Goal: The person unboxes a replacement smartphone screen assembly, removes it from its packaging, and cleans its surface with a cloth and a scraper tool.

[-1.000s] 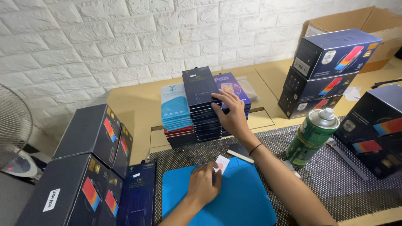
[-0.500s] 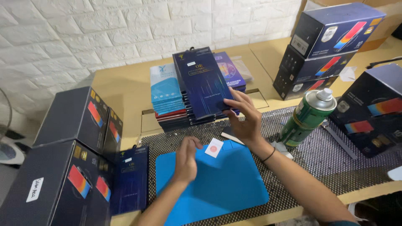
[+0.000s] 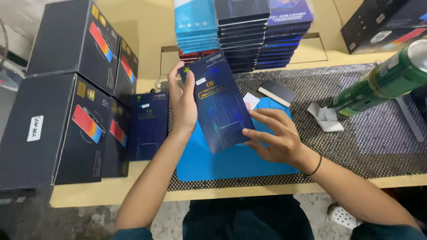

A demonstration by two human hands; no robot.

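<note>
**Dark-blue flat package held in both hands above the mat**

Dark blue and glossy, a flat rectangular package [image 3: 219, 104] is held tilted above the blue mat [image 3: 231, 162], which lies on a black mesh sheet [image 3: 382, 138] near the front edge of the bench [image 3: 106, 191]. The left hand [image 3: 183, 104] grasps the package's upper left edge — thumb across the front face, fingers curled behind it, a loose clamp and no fist. The right hand [image 3: 271, 135] is half open at the package's lower right corner; its fingers are spread, with the tips touching the package's right edge and the thumb under the corner. A thin black band sits on the right wrist.

Just beside the left forearm, a second dark-blue package [image 3: 147, 126] of the same kind lies flat near the left end of the mesh sheet, touching neither hand. Left of it, large dark boxes [image 3: 58, 115] with colourful strips printed on them stand stacked at the bench's left edge. Toward the back edge, three stacks of thin flat packages [image 3: 242, 33] stand side by side — light blue, black and violet. A green spray can [image 3: 384, 80] leans in from the right over the mesh, and a crumpled white paper scrap [image 3: 327, 119] lies near its base. Between the mat's far corner and the stacks rest a small black block [image 3: 276, 92] and a small white card [image 3: 251, 101]. More dark boxes [image 3: 382, 24] fill the far right corner.
</note>
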